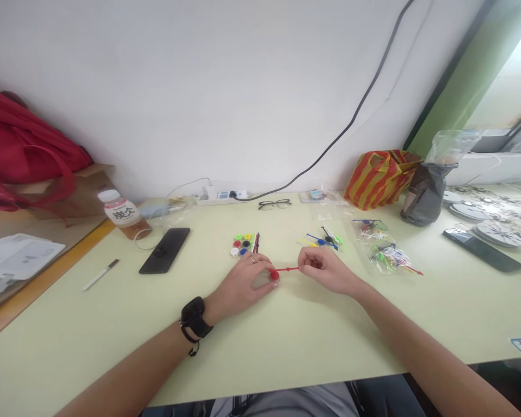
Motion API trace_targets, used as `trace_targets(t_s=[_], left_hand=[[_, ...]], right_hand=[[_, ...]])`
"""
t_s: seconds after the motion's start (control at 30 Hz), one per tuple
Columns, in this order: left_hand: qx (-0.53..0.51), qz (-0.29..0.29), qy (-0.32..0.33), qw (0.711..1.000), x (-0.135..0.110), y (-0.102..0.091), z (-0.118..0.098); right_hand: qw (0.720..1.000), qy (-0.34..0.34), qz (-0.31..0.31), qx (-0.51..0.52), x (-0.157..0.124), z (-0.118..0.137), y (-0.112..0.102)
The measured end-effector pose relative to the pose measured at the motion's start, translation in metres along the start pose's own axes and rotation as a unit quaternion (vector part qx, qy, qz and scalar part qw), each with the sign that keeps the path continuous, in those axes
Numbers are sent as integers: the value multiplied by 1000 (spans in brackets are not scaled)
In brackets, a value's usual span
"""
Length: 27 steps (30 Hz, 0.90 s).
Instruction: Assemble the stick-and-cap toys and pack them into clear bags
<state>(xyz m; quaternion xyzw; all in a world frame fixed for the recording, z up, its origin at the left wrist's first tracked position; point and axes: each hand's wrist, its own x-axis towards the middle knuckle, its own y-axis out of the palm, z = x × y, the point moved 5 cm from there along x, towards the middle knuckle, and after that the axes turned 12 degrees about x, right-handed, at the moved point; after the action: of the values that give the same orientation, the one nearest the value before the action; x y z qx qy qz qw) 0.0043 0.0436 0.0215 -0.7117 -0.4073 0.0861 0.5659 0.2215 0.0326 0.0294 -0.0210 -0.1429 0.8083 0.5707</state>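
My left hand (247,281) rests on the table with thumb and fingers closed around a small round red plastic piece (274,275). A thin red plastic stick (289,269) with a small bulge midway reaches from beside that piece to my right hand (323,269). The right fingertips pinch the stick's far end. Whether the stick is joined to the round piece I cannot tell. Just beyond my left hand lies a group of coloured round pieces (242,244) with several thin sticks (256,242) beside it. Past my right hand are more coloured sticks and discs (325,238).
Clear bags of coloured plastic parts (388,255) lie to the right, near a dark phone (481,249) and stacked white discs (499,233). Leftward are a black phone (165,250), a pen (101,274) and a bottle (124,214). Eyeglasses (275,204) and a power strip (221,196) sit by the wall.
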Motion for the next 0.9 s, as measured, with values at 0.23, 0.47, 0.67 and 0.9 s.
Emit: trace_targets(t_s=[0.23, 0.47, 0.67, 0.9], left_hand=[[-174, 26, -65, 982, -2, 7, -2], [-287, 15, -94, 953, -2, 10, -3], [-256, 16, -82, 963, -3, 9, -3], [-229, -24, -67, 971, -3, 0, -5]], right_hand=[[995, 18, 52, 89, -3, -2, 21], [999, -14, 26, 32, -3, -3, 27], [999, -39, 20, 10, -6, 3, 27], [999, -43, 19, 8, -5, 3, 26]])
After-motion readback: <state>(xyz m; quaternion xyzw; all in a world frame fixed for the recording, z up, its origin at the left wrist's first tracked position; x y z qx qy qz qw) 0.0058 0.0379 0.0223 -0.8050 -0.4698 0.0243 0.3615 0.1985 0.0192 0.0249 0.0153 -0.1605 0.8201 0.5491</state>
